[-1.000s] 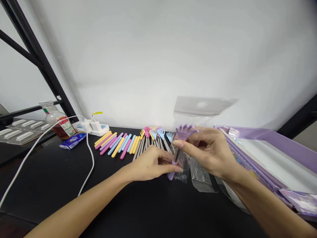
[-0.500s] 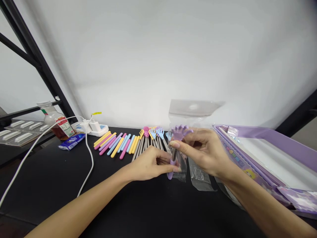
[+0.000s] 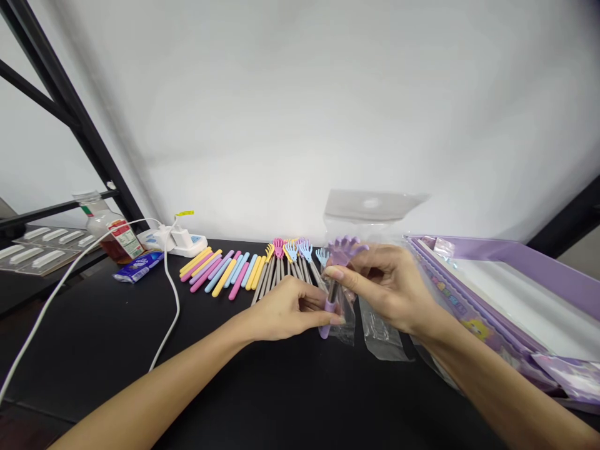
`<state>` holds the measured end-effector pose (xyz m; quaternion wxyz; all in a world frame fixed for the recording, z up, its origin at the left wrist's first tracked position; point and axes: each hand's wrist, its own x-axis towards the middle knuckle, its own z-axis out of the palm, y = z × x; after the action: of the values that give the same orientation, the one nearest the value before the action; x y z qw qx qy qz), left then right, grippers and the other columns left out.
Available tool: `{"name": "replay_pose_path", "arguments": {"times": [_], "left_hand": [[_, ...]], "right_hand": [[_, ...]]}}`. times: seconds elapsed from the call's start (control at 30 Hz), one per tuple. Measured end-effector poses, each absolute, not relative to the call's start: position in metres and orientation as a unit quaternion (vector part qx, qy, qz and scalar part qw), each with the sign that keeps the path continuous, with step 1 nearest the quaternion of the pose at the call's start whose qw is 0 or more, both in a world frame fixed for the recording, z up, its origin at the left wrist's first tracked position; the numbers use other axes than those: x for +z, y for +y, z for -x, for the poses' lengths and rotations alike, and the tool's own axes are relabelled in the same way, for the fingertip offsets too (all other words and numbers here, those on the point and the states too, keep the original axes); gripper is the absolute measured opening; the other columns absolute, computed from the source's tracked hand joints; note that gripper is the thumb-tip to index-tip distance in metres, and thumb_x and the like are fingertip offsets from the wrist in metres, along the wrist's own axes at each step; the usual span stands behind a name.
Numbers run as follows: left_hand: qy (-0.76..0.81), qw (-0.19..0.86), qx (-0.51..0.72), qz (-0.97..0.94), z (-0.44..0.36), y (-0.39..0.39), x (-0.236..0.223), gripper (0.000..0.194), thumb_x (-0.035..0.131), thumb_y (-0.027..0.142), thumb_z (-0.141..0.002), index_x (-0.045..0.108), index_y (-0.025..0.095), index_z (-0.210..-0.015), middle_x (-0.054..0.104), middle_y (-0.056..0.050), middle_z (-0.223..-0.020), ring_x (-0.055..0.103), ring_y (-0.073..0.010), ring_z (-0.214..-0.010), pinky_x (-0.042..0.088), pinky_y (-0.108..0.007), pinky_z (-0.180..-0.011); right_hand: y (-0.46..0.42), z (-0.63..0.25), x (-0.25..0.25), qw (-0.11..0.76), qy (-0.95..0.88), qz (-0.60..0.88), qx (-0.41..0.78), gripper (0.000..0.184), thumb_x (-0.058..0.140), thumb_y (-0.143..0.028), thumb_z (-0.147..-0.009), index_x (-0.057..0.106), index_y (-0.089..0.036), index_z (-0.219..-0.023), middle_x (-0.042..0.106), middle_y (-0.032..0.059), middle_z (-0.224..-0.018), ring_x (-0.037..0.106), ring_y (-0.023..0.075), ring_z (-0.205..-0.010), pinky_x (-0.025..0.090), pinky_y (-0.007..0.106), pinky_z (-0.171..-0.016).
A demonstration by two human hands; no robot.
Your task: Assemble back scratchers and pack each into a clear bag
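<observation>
A purple back scratcher (image 3: 345, 250) is held upright between my two hands, claw head at the top. My left hand (image 3: 293, 309) grips its purple handle near the bottom, thumb and fingers closed around it. Just under the claw, my right hand (image 3: 387, 284) pinches the metal shaft. Clear plastic bags (image 3: 383, 337) hang around and behind my right hand; whether its fingers touch them I cannot tell. Behind my left hand lie several back scratchers (image 3: 291, 250) with yellow, pink and blue claws and grey shafts. Left of them, loose coloured handles (image 3: 229, 275) lie in a row.
A purple tray (image 3: 539, 265) with printed packaging stands at the right. On the left are a power strip (image 3: 187, 244) with white cables, a blue packet (image 3: 139, 267) and a glass bottle (image 3: 110, 234). A white wall (image 3: 257, 125) rises behind the black table (image 3: 262, 400).
The whole view has shifted slightly. Both hands keep the same hold on the purple back scratcher, with hardly any movement.
</observation>
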<state>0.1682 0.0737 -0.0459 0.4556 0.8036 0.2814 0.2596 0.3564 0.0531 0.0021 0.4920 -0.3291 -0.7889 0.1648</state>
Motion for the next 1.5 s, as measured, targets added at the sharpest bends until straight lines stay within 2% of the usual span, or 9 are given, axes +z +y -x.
{"name": "replay_pose_path", "arguments": {"times": [0.1, 0.53, 0.73, 0.87, 0.97, 1.13, 1.27, 1.33, 1.5], "left_hand": [[0.286, 0.452, 0.261, -0.804, -0.169, 0.074, -0.047, 0.043, 0.073, 0.043, -0.084, 0.053, 0.014, -0.059, 0.037, 0.006, -0.055, 0.029, -0.0065, -0.052, 0.020, -0.023, -0.048], [0.286, 0.451, 0.240, -0.811, -0.169, 0.072, -0.044, 0.029, 0.068, 0.037, -0.089, 0.071, 0.012, -0.074, 0.052, 0.003, -0.057, 0.035, -0.0073, -0.052, 0.025, -0.022, -0.048], [0.296, 0.437, 0.263, -0.808, -0.171, 0.073, -0.045, 0.035, 0.071, 0.038, -0.086, 0.061, 0.013, -0.064, 0.050, 0.004, -0.055, 0.036, -0.0061, -0.050, 0.025, -0.021, -0.047], [0.274, 0.537, 0.277, -0.748, -0.174, 0.071, -0.038, 0.028, 0.071, 0.037, -0.087, 0.066, 0.012, -0.074, 0.069, -0.003, -0.073, 0.062, -0.0110, -0.064, 0.048, -0.021, -0.060], [0.266, 0.593, 0.286, -0.704, -0.174, 0.072, -0.034, 0.028, 0.070, 0.039, -0.088, 0.070, 0.011, -0.090, 0.074, -0.011, -0.088, 0.071, -0.0190, -0.080, 0.058, -0.029, -0.071], [0.295, 0.597, 0.337, -0.666, -0.170, 0.077, -0.039, 0.038, 0.071, 0.040, -0.088, 0.062, 0.010, -0.110, 0.074, -0.013, -0.089, 0.074, -0.0242, -0.080, 0.062, -0.035, -0.067], [0.322, 0.589, 0.381, -0.636, -0.170, 0.075, -0.041, 0.057, 0.072, 0.041, -0.087, 0.047, 0.016, -0.132, 0.072, -0.011, -0.093, 0.074, -0.0258, -0.084, 0.064, -0.038, -0.069], [0.343, 0.580, 0.395, -0.624, -0.170, 0.075, -0.041, 0.063, 0.071, 0.041, -0.087, 0.042, 0.018, -0.138, 0.071, -0.010, -0.096, 0.073, -0.0261, -0.087, 0.065, -0.038, -0.071], [0.371, 0.591, 0.374, -0.611, -0.166, 0.078, -0.046, 0.075, 0.072, 0.043, -0.087, 0.031, 0.023, -0.147, 0.064, -0.002, -0.087, 0.074, -0.0225, -0.076, 0.064, -0.041, -0.072]], "right_hand": [[0.054, -0.358, 0.000, 0.495, -0.783, 0.328, 0.184, 0.042, 0.070, -0.025, -0.088, 0.056, -0.016, -0.050, 0.044, -0.0038, -0.048, 0.036, 0.0071, -0.046, 0.027, 0.023, -0.041], [0.053, -0.359, -0.001, 0.474, -0.786, 0.338, 0.207, 0.045, 0.069, -0.029, -0.089, 0.054, -0.017, -0.048, 0.042, -0.0036, -0.048, 0.035, 0.0074, -0.046, 0.027, 0.024, -0.042], [0.058, -0.357, -0.004, 0.487, -0.763, 0.368, 0.211, 0.044, 0.069, -0.037, -0.088, 0.050, -0.018, -0.052, 0.040, -0.0035, -0.052, 0.035, 0.0088, -0.049, 0.028, 0.024, -0.044], [0.068, -0.366, -0.001, 0.491, -0.716, 0.409, 0.281, 0.039, 0.071, -0.048, -0.085, 0.059, -0.018, -0.062, 0.050, -0.0021, -0.055, 0.047, 0.0109, -0.052, 0.036, 0.024, -0.048], [0.076, -0.377, -0.003, 0.478, -0.677, 0.435, 0.350, 0.037, 0.069, -0.054, -0.086, 0.072, -0.018, -0.096, 0.065, 0.0020, -0.070, 0.059, 0.0146, -0.061, 0.049, 0.028, -0.059], [0.069, -0.386, -0.027, 0.366, -0.686, 0.441, 0.449, 0.074, 0.074, -0.052, -0.082, 0.050, -0.022, -0.144, 0.073, 0.0098, -0.102, 0.069, 0.0248, -0.097, 0.057, 0.039, -0.088], [0.052, -0.384, -0.056, 0.331, -0.727, 0.414, 0.437, 0.141, 0.094, -0.034, -0.058, -0.003, -0.029, -0.161, 0.069, 0.0088, -0.114, 0.070, 0.0255, -0.099, 0.060, 0.044, -0.089], [0.046, -0.381, -0.066, 0.338, -0.756, 0.411, 0.381, 0.142, 0.092, -0.031, -0.061, -0.009, -0.033, -0.160, 0.069, 0.0057, -0.109, 0.071, 0.0231, -0.091, 0.062, 0.044, -0.086], [0.046, -0.377, -0.073, 0.385, -0.768, 0.407, 0.308, 0.107, 0.081, -0.034, -0.078, 0.012, -0.031, -0.160, 0.069, -0.0005, -0.086, 0.071, 0.0188, -0.073, 0.064, 0.036, -0.074]]}}
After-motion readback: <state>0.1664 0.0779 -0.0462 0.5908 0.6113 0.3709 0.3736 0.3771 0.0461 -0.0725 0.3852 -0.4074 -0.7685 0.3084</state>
